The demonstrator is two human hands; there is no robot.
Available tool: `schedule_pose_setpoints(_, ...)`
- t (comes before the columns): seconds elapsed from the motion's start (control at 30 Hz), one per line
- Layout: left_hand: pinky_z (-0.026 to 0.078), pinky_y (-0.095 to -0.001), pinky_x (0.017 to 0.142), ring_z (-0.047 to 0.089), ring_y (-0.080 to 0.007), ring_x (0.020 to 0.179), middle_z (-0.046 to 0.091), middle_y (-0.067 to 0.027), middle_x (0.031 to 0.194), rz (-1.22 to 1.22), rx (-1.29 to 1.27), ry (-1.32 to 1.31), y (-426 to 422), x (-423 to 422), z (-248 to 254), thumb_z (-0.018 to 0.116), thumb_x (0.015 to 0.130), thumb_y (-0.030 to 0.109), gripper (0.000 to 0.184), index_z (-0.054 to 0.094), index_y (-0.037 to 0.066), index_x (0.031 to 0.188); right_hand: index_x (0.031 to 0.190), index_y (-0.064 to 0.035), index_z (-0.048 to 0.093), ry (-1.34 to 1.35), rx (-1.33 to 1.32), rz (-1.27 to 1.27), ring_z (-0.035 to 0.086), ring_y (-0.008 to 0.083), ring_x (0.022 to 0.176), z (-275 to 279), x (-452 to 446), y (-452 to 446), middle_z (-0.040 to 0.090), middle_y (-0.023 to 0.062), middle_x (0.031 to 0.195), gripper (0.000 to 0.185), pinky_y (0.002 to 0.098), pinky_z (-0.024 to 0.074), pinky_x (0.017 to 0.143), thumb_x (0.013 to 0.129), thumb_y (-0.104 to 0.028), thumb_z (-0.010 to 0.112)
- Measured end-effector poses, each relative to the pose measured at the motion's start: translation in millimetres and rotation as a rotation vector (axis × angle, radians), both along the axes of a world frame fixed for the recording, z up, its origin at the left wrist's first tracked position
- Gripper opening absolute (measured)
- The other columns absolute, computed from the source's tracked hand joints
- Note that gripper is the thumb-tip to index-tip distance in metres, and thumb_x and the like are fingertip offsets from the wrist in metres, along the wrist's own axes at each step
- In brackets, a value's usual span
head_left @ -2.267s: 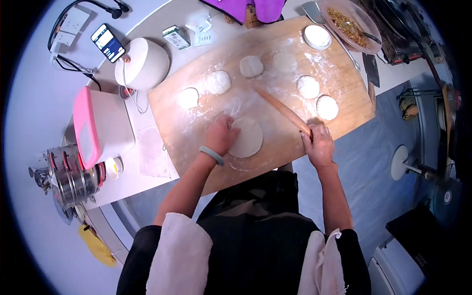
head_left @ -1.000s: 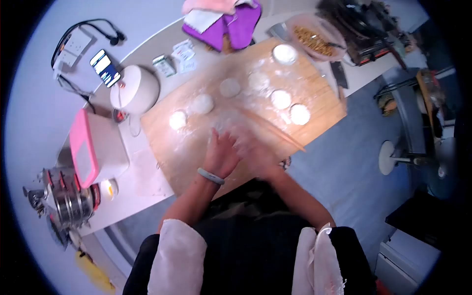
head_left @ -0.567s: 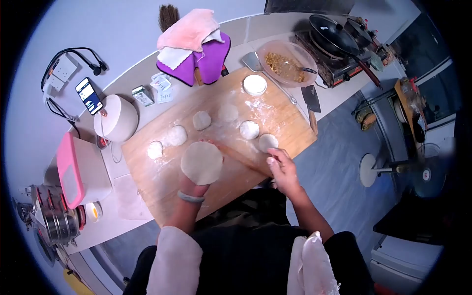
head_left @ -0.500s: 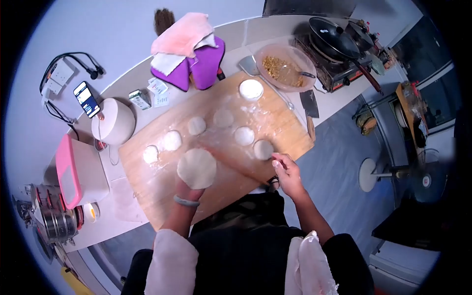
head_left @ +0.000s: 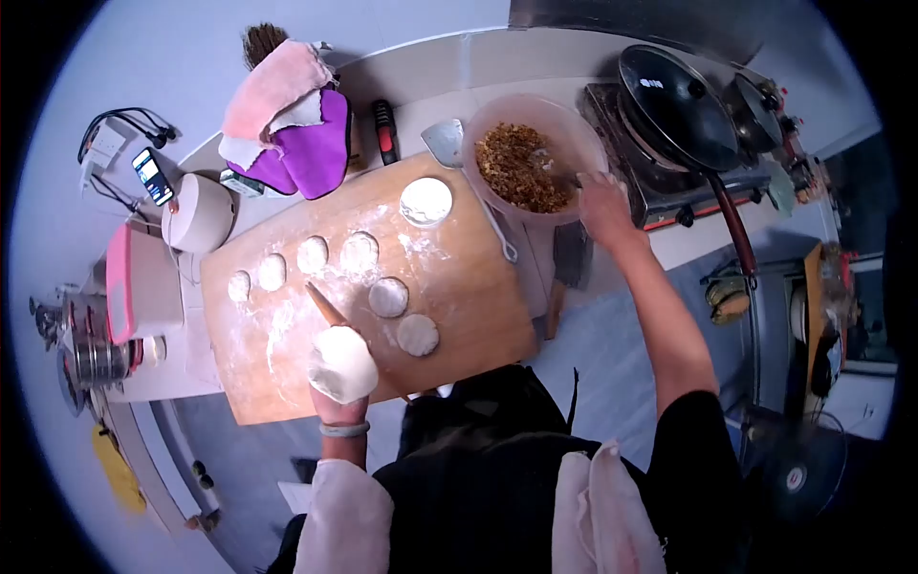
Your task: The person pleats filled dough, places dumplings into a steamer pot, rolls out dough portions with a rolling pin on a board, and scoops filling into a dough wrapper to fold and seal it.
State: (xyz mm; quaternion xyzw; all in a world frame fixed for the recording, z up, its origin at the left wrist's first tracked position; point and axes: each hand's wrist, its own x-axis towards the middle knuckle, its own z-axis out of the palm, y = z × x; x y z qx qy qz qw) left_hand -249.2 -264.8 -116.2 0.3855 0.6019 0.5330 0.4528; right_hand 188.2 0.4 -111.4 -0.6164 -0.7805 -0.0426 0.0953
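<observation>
A flat round dough wrapper rests across my left hand, hiding most of its fingers. Just behind it, a tapered wooden rolling pin lies on the floured wooden board. At the right rim of the pinkish plastic bowl, my right hand is closed on the handle of a spoon. That spoon dips into the brown crumbly filling. Several small dough discs are spread over the board, near a small round dish of white flour.
Beside the bowl is a gas stove carrying a lidded pan, its long handle jutting forward. A cleaver lies at the board's right edge. Purple and pink cloths sit behind the board, and a phone stands at left.
My right hand has moved from the board's front edge up to the bowl and taken the spoon handle. My left hand still holds the dough wrapper. The view has shifted to the right.
</observation>
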Motion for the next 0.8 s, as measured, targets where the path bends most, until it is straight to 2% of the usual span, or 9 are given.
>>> schedule_pose_setpoints(0.03,0.043,-0.0368,0.103,0.054,-0.0245,0.120,0.056,-0.0151,0.129,0.013,0.007,-0.032,-3,4,1,0.039,0.100,0.017,0.038,0.047,-0.002,0.132,0.114,-0.0056,0.063,-0.071,-0.087,0.004,0.056,0.0355,0.111,-10,1,17,0.059,0.0152,0.120,0.029,0.0478,0.0445,0.092,0.091,-0.009,0.046)
schedule_pose_setpoints(0.13,0.040,-0.0436,0.107,0.050,-0.0293,0.125,0.054,-0.0156,0.133,0.251,0.153,-1.134,-11,18,16,0.036,0.100,0.023,0.043,0.047,-0.002,0.134,0.115,-0.0060,0.063,-0.292,-0.427,-0.011,0.056,0.0330,0.115,-8,-10,54,0.055,0.0176,0.127,0.030,0.0475,0.0448,0.095,0.089,-0.008,0.048)
schedule_pose_setpoints(0.27,0.039,-0.0454,0.107,0.050,-0.0309,0.126,0.053,-0.0161,0.135,0.340,0.147,-1.190,-15,21,22,0.034,0.101,0.026,0.045,0.047,-0.001,0.134,0.109,-0.0050,0.065,-0.276,-0.484,-0.007,0.060,0.0354,0.108,-38,-4,80,0.060,0.0209,0.118,0.027,0.0485,0.0472,0.092,0.086,-0.007,0.049)
schedule_pose_setpoints(0.33,0.041,-0.0442,0.105,0.053,-0.0303,0.120,0.055,-0.0165,0.130,0.255,0.147,-0.892,-9,21,12,0.033,0.101,0.025,0.043,0.047,0.001,0.134,0.104,-0.0057,0.065,-0.148,-0.519,-0.053,0.062,0.0387,0.103,-35,3,88,0.063,0.0218,0.112,0.025,0.0489,0.0479,0.091,0.083,-0.007,0.052)
schedule_pose_setpoints(0.4,0.043,-0.0432,0.103,0.054,-0.0300,0.117,0.056,-0.0169,0.128,0.249,0.165,-0.956,-6,25,6,0.033,0.101,0.024,0.042,0.047,0.001,0.133,0.107,-0.0047,0.065,-0.099,-0.411,0.040,0.062,0.0384,0.102,-39,33,102,0.064,0.0219,0.109,0.026,0.0476,0.0482,0.090,0.084,-0.008,0.053)
schedule_pose_setpoints(0.43,0.044,-0.0428,0.102,0.055,-0.0299,0.116,0.056,-0.0170,0.127,0.269,0.188,-1.162,-1,24,6,0.033,0.101,0.024,0.041,0.048,0.001,0.132,0.108,-0.0042,0.065,-0.064,-0.359,0.079,0.061,0.0383,0.101,-40,41,105,0.065,0.0220,0.107,0.027,0.0469,0.0484,0.090,0.084,-0.009,0.053)
schedule_pose_setpoints(0.57,0.042,-0.0483,0.103,0.054,-0.0329,0.118,0.056,-0.0170,0.129,0.319,0.087,-1.266,30,31,22,0.034,0.100,0.026,0.042,0.050,0.001,0.130,0.104,-0.0043,0.068,0.173,-0.405,0.138,0.063,0.0381,0.095,56,34,74,0.067,0.0207,0.099,0.024,0.0442,0.0494,0.084,0.086,-0.017,0.060)
schedule_pose_setpoints(0.67,0.042,-0.0503,0.103,0.053,-0.0340,0.120,0.056,-0.0172,0.130,0.246,0.099,-1.223,45,35,23,0.035,0.099,0.029,0.044,0.050,0.001,0.130,0.104,-0.0053,0.068,0.255,-0.638,0.130,0.063,0.0364,0.097,90,26,63,0.066,0.0208,0.101,0.026,0.0451,0.0494,0.083,0.088,-0.024,0.062)
schedule_pose_setpoints(0.8,0.045,-0.0490,0.100,0.054,-0.0340,0.118,0.056,-0.0176,0.128,0.201,0.064,-1.174,66,58,22,0.036,0.099,0.029,0.044,0.050,0.001,0.129,0.103,-0.0054,0.069,0.054,-0.661,0.252,0.065,0.0335,0.094,27,17,73,0.069,0.0152,0.096,0.023,0.0432,0.0504,0.081,0.089,-0.021,0.057)
